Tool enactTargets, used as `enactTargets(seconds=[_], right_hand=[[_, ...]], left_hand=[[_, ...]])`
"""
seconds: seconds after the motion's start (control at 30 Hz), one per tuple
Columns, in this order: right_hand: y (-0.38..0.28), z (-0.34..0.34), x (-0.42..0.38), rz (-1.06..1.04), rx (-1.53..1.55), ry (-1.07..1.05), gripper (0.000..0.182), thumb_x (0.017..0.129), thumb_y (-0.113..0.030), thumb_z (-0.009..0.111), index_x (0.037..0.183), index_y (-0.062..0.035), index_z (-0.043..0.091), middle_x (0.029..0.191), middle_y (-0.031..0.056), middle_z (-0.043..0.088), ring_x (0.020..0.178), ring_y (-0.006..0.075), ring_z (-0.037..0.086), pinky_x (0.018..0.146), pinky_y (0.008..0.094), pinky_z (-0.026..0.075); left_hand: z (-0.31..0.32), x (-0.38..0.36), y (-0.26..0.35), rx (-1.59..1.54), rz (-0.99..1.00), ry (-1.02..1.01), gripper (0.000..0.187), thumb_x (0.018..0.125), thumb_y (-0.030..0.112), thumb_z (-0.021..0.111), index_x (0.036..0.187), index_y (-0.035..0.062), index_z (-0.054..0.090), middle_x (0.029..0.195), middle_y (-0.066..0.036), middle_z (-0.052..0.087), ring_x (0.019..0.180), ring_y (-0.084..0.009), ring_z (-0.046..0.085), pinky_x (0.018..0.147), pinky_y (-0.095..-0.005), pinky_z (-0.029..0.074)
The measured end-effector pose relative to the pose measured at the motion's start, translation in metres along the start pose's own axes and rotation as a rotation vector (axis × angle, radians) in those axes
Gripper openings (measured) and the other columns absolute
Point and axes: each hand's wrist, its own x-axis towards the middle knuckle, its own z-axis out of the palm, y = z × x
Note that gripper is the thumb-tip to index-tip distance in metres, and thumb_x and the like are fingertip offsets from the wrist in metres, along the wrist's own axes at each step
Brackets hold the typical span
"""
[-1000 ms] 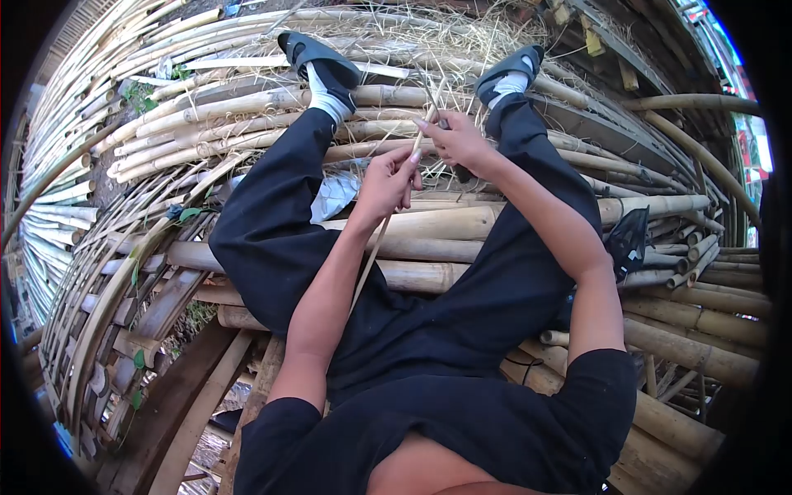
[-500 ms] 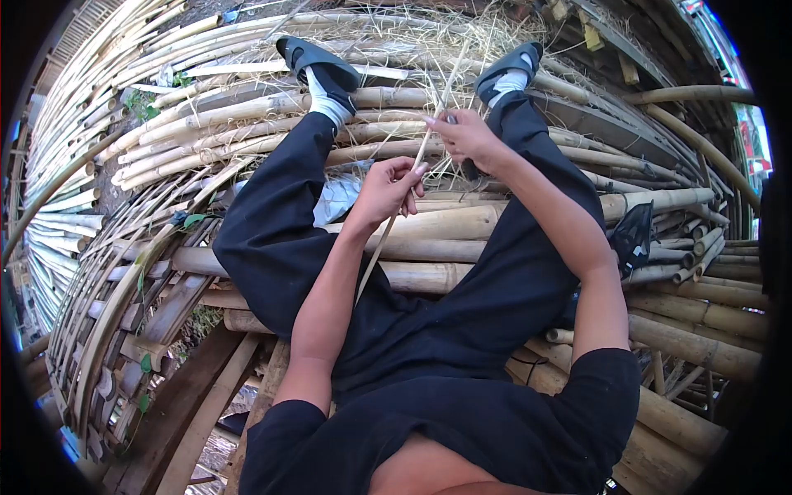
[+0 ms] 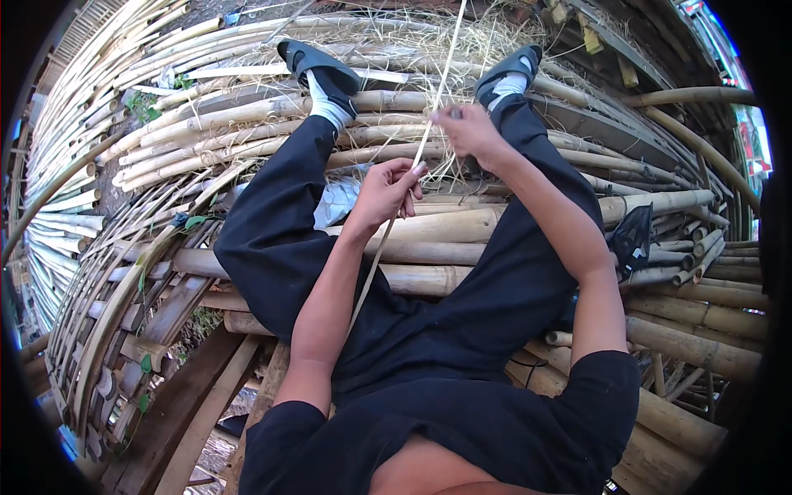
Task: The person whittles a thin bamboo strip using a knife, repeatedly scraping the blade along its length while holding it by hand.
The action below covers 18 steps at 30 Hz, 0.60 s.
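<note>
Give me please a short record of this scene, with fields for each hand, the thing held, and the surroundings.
left hand: left hand closed around the bamboo strip, lower on it
right hand: right hand pinches the same strip higher up
strip: thin, pale, runs from near the lap up past the top edge
seat: stacked bamboo poles under the legs
feet: dark sandals with white socks
litter: dry shavings near the feet

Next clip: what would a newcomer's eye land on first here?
Centre frame, the left hand and right hand both grip a thin bamboo strip that runs from the lap up past the top edge. All around lie stacked bamboo poles, on which the person sits, legs spread. A heap of pale shavings lies at the top between the dark sandals.
</note>
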Motion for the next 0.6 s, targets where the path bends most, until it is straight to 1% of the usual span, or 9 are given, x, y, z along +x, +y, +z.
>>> enactTargets(seconds=[0.03, 0.07, 0.13, 0.17, 0.2, 0.27, 0.33, 0.4, 0.6], right_hand=[[0.003, -0.003, 0.011, -0.095, 0.026, 0.122, 0.025, 0.088, -0.027, 0.065, 0.079, -0.0052, 0.058, 0.054, -0.0073, 0.039, 0.041, 0.0025, 0.032, 0.037, 0.0214, 0.024], [-0.001, -0.010, 0.019, -0.096, 0.024, 0.126, 0.025, 0.088, -0.027, 0.065, 0.079, -0.0052, 0.058, 0.054, -0.0073, 0.039, 0.041, 0.0025, 0.032, 0.037, 0.0214, 0.024], [-0.008, -0.024, 0.026, -0.157, 0.308, 0.138, 0.024, 0.088, -0.027, 0.065, 0.084, -0.0046, 0.059, 0.054, -0.0070, 0.039, 0.041, 0.0028, 0.033, 0.037, 0.0216, 0.026], [-0.008, -0.028, 0.026, -0.101, 0.314, 0.121, 0.025, 0.088, -0.028, 0.065, 0.090, -0.0040, 0.058, 0.054, -0.0070, 0.039, 0.041, 0.0028, 0.034, 0.037, 0.0209, 0.027], [-0.010, -0.024, 0.020, -0.102, 0.312, 0.119, 0.025, 0.088, -0.028, 0.065, 0.090, -0.0040, 0.058, 0.054, -0.0070, 0.039, 0.041, 0.0028, 0.034, 0.037, 0.0209, 0.027], [-0.008, -0.007, 0.001, 0.013, 0.074, 0.087, 0.022, 0.090, -0.028, 0.063, 0.083, -0.0090, 0.054, 0.055, -0.0095, 0.035, 0.041, 0.0009, 0.029, 0.037, 0.0195, 0.022], [0.002, 0.002, -0.001, 0.046, 0.042, 0.058, 0.021, 0.090, -0.027, 0.063, 0.082, -0.0088, 0.053, 0.055, -0.0088, 0.036, 0.041, 0.0013, 0.029, 0.037, 0.0195, 0.023], [0.011, 0.005, 0.003, 0.026, 0.095, -0.024, 0.021, 0.090, -0.026, 0.063, 0.083, -0.0081, 0.054, 0.055, -0.0082, 0.037, 0.042, 0.0016, 0.030, 0.037, 0.0200, 0.023], [0.008, -0.010, 0.018, -0.130, 0.095, 0.096, 0.025, 0.091, -0.029, 0.061, 0.084, -0.0053, 0.057, 0.057, -0.0056, 0.040, 0.041, 0.0012, 0.034, 0.036, 0.0216, 0.025]], left_hand=[[0.001, -0.001, 0.003, -0.004, -0.006, -0.006, 0.026, 0.095, 0.024, 0.054, 0.101, -0.0007, 0.062, 0.064, -0.002, 0.058, 0.042, -0.0064, 0.054, 0.037, -0.0182, 0.038], [0.002, -0.002, 0.004, -0.008, -0.011, -0.014, 0.026, 0.095, 0.024, 0.053, 0.099, -0.0007, 0.062, 0.063, -0.002, 0.058, 0.042, -0.0067, 0.053, 0.036, -0.0184, 0.038], [0.002, -0.001, 0.003, -0.013, -0.008, -0.028, 0.026, 0.095, 0.024, 0.053, 0.098, -0.0005, 0.062, 0.062, -0.002, 0.057, 0.041, -0.0067, 0.053, 0.036, -0.0185, 0.038], [0.001, 0.000, 0.002, -0.016, -0.006, -0.037, 0.026, 0.096, 0.025, 0.053, 0.097, -0.0003, 0.062, 0.061, -0.002, 0.057, 0.040, -0.0068, 0.052, 0.036, -0.0185, 0.038], [0.000, 0.001, 0.001, -0.016, -0.004, -0.036, 0.026, 0.096, 0.025, 0.053, 0.097, -0.0003, 0.062, 0.061, -0.002, 0.057, 0.040, -0.0068, 0.052, 0.036, -0.0185, 0.038], [-0.001, 0.001, 0.000, -0.039, -0.010, -0.026, 0.026, 0.096, 0.024, 0.053, 0.096, 0.0000, 0.062, 0.061, -0.002, 0.056, 0.039, -0.0066, 0.051, 0.036, -0.0185, 0.037], [-0.001, 0.002, -0.002, -0.020, -0.010, -0.026, 0.026, 0.096, 0.025, 0.053, 0.096, -0.0001, 0.062, 0.060, -0.002, 0.056, 0.039, -0.0064, 0.050, 0.036, -0.0187, 0.037], [-0.002, 0.001, 0.000, 0.001, -0.008, -0.024, 0.027, 0.096, 0.025, 0.053, 0.097, -0.0002, 0.062, 0.060, -0.002, 0.056, 0.038, -0.0063, 0.050, 0.035, -0.0189, 0.036], [0.000, 0.000, 0.000, -0.052, 0.015, -0.013, 0.028, 0.098, 0.024, 0.048, 0.105, 0.0002, 0.060, 0.061, 0.000, 0.053, 0.037, -0.0043, 0.044, 0.034, -0.0182, 0.031]])
